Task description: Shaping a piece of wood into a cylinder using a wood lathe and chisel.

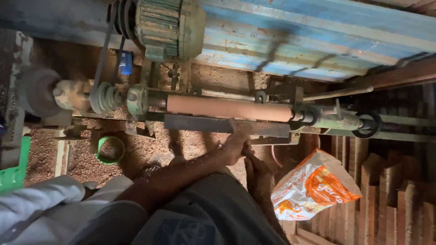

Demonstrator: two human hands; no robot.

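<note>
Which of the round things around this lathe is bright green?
The open green ring lying on the sawdust, lower left. The grinding wheel is dull grey-brown, and the handwheel at the right end is black.

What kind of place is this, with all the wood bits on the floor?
Most likely a small woodturning workshop. A round wooden piece sits on a belt-driven lathe with a green motor, sawdust covers the floor, and cut wood blocks are stacked at the right.

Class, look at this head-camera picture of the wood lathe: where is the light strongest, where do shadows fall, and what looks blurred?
Head view: daylight is strongest on the blue corrugated sheet, which dark shadow streaks cross; the wooden cylinder is evenly lit and smooth-looking, perhaps motion blur; the hand at the tool rest is dim; the stacked wood on the right lies in shadow; the light sleeve is soft.
</note>
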